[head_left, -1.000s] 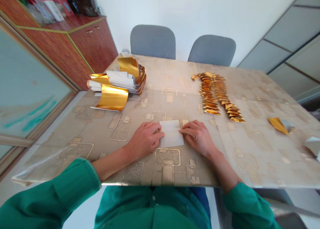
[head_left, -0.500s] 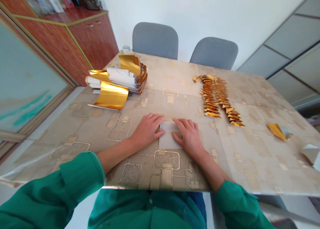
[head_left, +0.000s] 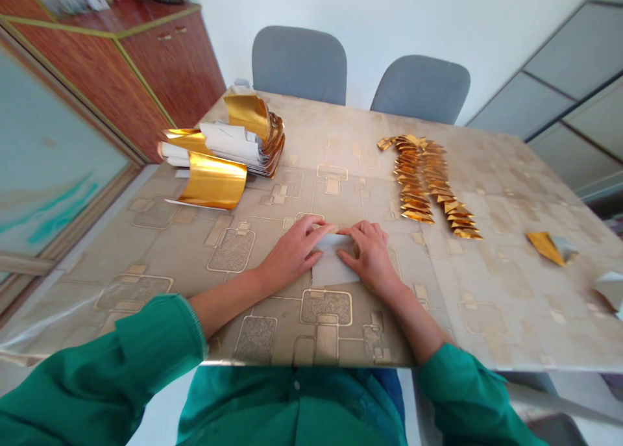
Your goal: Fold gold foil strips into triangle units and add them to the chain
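I have my left hand (head_left: 292,254) and right hand (head_left: 370,258) close together just below the centre of the frame, both grasping a small white sheet (head_left: 333,272). The sheet lies between them on the table (head_left: 491,193). My left fingers and thumb pinch its upper left part, and my right ones pinch its upper right part, with the index fingertips nearly meeting along the far edge. A paler strip crosses the sheet there; my fingers hide too much for me to tell how it is creased. The near part of the sheet lies flat and bare below my thumbs.

My green sleeves (head_left: 156,332) come in from the lower left and lower right. Up and to the left of the frame I have a bulky stack of gold and white sheets (head_left: 231,141), with a curled gold sheet (head_left: 214,181) at its near side. Right of centre, two rows of folded gold pieces (head_left: 413,183) run down toward me. Farther right lies a gold-and-grey piece (head_left: 546,247), and a pale piece of paper (head_left: 610,289) sits at the right edge. Two grey chairs (head_left: 299,66) stand across the top.
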A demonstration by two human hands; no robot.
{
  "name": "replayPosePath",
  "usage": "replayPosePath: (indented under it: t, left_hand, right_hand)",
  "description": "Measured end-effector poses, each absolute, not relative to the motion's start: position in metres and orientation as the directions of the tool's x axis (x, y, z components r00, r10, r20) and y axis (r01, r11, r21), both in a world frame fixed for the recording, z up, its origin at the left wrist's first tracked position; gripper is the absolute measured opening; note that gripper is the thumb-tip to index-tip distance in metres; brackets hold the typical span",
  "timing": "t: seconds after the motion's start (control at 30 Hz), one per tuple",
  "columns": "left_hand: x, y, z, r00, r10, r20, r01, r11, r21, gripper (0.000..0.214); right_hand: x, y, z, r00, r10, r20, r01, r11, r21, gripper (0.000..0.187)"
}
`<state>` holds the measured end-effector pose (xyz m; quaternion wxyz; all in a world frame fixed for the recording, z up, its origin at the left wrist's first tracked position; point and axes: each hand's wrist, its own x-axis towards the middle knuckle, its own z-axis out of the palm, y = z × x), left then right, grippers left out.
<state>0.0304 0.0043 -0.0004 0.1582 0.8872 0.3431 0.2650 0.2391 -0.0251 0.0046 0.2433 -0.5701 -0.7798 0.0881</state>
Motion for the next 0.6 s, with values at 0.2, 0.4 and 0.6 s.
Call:
replayPosePath:
  t: [0.2,0.4,0.6]
  left_hand:
    - [0.033,0.003,0.001,0.678,0.665,0.313,0.556,-0.742,0.374,0.020]
    - [0.031,0.002,0.001,0.751,0.576,0.323,0.502,-0.816,0.286,0.015]
    - [0.027,-0.002,0.000,0.789,0.520,0.327,0.505,-0.852,0.136,0.017]
  right_hand:
    - [0.238,-0.025,0.005,-0.262,0.916,0.305,0.832,0.374,-0.410,0.004]
    - [0.242,-0.029,0.013,-0.355,0.887,0.296,0.847,0.439,-0.301,0.011]
    - [0.247,-0.040,0.017,-0.434,0.869,0.239,0.852,0.482,-0.205,0.030]
